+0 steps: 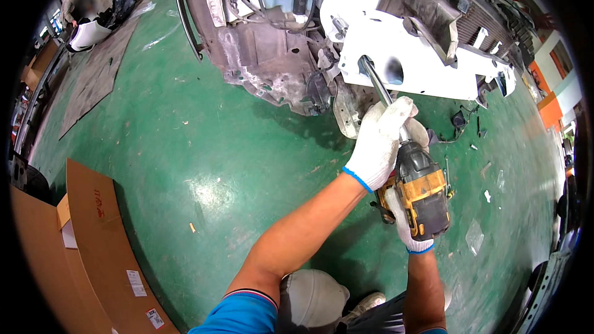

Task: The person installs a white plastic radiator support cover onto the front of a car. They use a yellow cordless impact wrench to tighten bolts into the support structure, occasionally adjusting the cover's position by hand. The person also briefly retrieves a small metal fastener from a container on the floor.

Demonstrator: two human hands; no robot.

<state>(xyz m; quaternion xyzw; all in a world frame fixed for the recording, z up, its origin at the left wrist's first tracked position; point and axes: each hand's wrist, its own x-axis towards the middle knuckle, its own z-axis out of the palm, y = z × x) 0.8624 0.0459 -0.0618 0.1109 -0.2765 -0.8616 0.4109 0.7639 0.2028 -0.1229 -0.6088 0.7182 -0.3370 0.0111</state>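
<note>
A yellow and black cordless impact wrench is in my gloved right hand, which wraps round its handle below the body. My gloved left hand closes round the long metal extension bar just ahead of the tool's nose. The far end of the bar reaches into a hole in a white metal panel at the front of a partly stripped car. What the bar's tip meets inside the hole is hidden. Both gloves are white knit with blue cuffs.
A large cardboard box stands at the lower left. Grimy car bodywork and a radiator flank the panel. Loose cable parts and a plastic scrap lie on the green floor. Another person is at the far left.
</note>
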